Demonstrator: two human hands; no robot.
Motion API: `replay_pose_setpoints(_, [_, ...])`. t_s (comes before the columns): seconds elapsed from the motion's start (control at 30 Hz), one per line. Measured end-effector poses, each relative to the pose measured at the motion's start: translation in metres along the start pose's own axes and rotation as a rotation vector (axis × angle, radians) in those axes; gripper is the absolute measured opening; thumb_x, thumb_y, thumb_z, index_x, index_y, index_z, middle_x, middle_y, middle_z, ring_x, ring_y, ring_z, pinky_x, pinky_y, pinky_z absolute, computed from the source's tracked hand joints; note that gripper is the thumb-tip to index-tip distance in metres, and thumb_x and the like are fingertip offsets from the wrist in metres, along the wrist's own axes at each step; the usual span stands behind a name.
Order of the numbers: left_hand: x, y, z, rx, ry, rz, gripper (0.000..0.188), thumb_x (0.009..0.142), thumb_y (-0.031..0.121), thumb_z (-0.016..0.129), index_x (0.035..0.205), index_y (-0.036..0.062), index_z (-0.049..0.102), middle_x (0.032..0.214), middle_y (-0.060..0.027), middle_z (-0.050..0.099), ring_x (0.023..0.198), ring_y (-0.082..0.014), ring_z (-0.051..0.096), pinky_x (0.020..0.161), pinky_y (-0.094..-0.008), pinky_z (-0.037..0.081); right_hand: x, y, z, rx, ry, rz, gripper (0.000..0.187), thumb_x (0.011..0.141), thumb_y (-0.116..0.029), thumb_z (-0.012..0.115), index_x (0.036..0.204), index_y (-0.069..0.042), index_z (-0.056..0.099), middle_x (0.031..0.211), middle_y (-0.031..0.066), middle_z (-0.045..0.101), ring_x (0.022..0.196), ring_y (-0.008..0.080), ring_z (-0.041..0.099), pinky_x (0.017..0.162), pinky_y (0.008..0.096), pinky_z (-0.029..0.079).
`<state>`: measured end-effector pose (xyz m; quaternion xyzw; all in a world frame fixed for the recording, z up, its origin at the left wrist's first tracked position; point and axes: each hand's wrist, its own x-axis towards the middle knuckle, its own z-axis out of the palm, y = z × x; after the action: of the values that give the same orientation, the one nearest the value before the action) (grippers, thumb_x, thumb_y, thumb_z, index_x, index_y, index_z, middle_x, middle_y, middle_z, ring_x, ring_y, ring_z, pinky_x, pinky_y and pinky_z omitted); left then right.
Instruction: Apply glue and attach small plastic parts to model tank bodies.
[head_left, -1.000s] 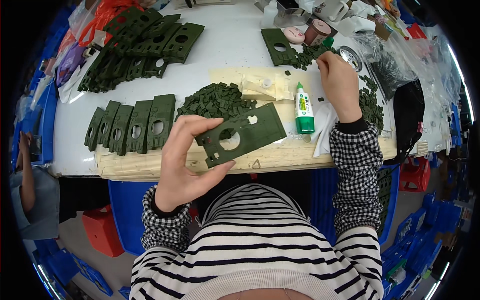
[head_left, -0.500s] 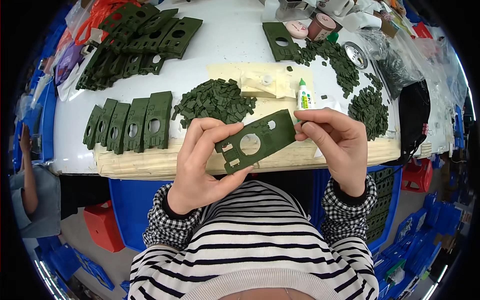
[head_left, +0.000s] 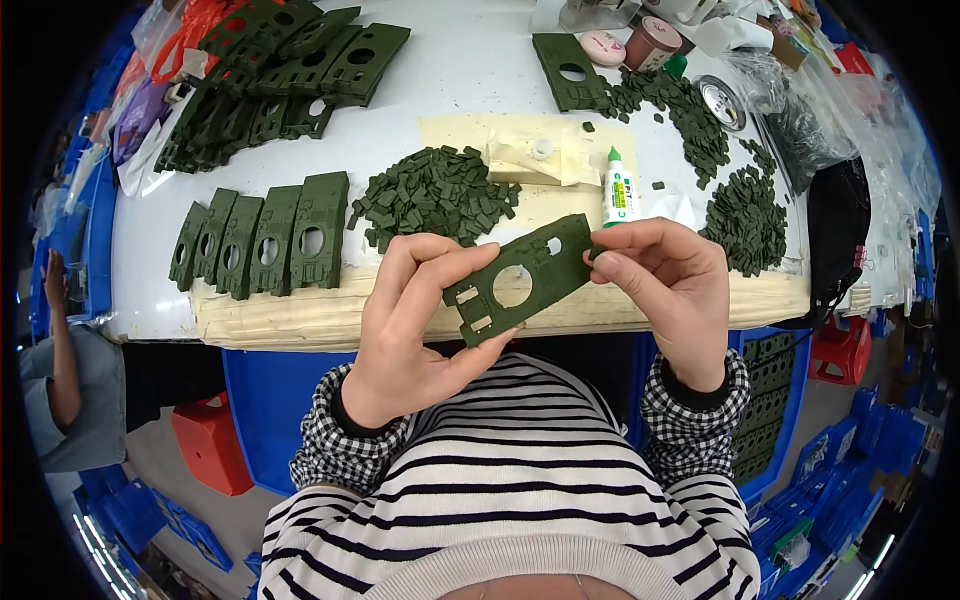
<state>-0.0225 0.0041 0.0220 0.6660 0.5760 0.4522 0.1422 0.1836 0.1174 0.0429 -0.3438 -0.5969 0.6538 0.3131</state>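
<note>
My left hand [head_left: 400, 330] is closed around the edges of a dark green plastic model-tank hull plate [head_left: 540, 275], which has a large round hole and smaller openings. The plate is tilted, its right end higher. At that end, my right hand [head_left: 675, 285] pinches a small dark green plastic piece [head_left: 597, 252] between thumb and forefinger. The piece is at the plate's right edge; fingertips partly cover it, and I cannot tell whether the two touch. Beyond my hands lies a heap of small green pieces [head_left: 435, 195], and a white glue bottle with a green tip [head_left: 617, 195] stands upright.
A row of hull plates [head_left: 310, 235] lies at left, with a stack [head_left: 365, 60] behind it. Another plate [head_left: 560, 90] and more loose pieces [head_left: 745, 220] are at right. A taped block [head_left: 535, 165] sits mid-table. A person's arm [head_left: 62, 350] shows at far left.
The small piece in my right fingers shows more clearly, now against the plate's right end. Both hands keep their holds. The whole view has shifted slightly.
</note>
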Motion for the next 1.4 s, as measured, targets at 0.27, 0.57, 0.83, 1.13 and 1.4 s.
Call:
replay_pose_setpoints(0.27, [0.0,0.0,0.0,0.026,0.005,0.057,0.055,0.065,0.006,0.08,0.116,-0.0005,0.059,0.1,-0.0129,0.052,0.087,-0.0241,0.055,0.07,-0.0313,0.049,-0.001,0.001,0.002,-0.006,0.014,0.002,0.017,0.085,0.002,0.067,0.101,0.007,0.066,0.092,0.0106,0.069,0.083,0.0125,0.066,0.075,0.0224,0.052])
replay_pose_setpoints(0.57, [-0.001,0.0,-0.001,0.042,0.032,0.088,0.056,0.065,0.005,0.08,0.117,-0.0004,0.059,0.099,-0.0128,0.052,0.084,-0.0235,0.057,0.067,-0.03,0.05,0.0,0.002,0.003,-0.105,-0.011,-0.001,0.012,0.084,-0.001,0.069,0.094,0.005,0.066,0.087,0.0065,0.066,0.079,0.0106,0.061,0.075,0.0229,0.049])
replay_pose_setpoints(0.83, [0.0,0.002,0.001,0.042,0.015,0.112,0.057,0.064,0.002,0.08,0.117,-0.0006,0.059,0.099,-0.0137,0.053,0.084,-0.0238,0.057,0.067,-0.0304,0.05,0.006,0.01,0.012,-0.162,0.008,-0.109,0.009,0.081,-0.008,0.071,0.086,-0.001,0.068,0.108,0.0075,0.054,0.107,0.0153,0.048,0.097,0.0305,0.036])
replay_pose_setpoints(1.13, [-0.002,0.002,0.001,0.033,0.01,0.113,0.059,0.063,0.003,0.081,0.118,-0.0004,0.059,0.1,-0.0142,0.053,0.084,-0.0246,0.058,0.068,-0.0311,0.052,0.006,0.012,0.018,-0.116,0.02,-0.078,0.009,0.079,-0.008,0.071,0.083,0.0,0.068,0.107,0.0075,0.053,0.105,0.0148,0.049,0.097,0.03,0.036])
replay_pose_setpoints(1.4, [-0.007,-0.001,0.004,0.026,0.03,0.069,0.058,0.061,0.008,0.083,0.113,-0.0006,0.061,0.1,-0.0133,0.057,0.093,-0.0258,0.057,0.092,-0.0426,0.048,0.006,0.012,0.019,-0.128,0.023,-0.097,0.008,0.079,-0.007,0.071,0.082,0.0,0.068,0.107,0.0073,0.053,0.105,0.0144,0.049,0.097,0.0295,0.035])
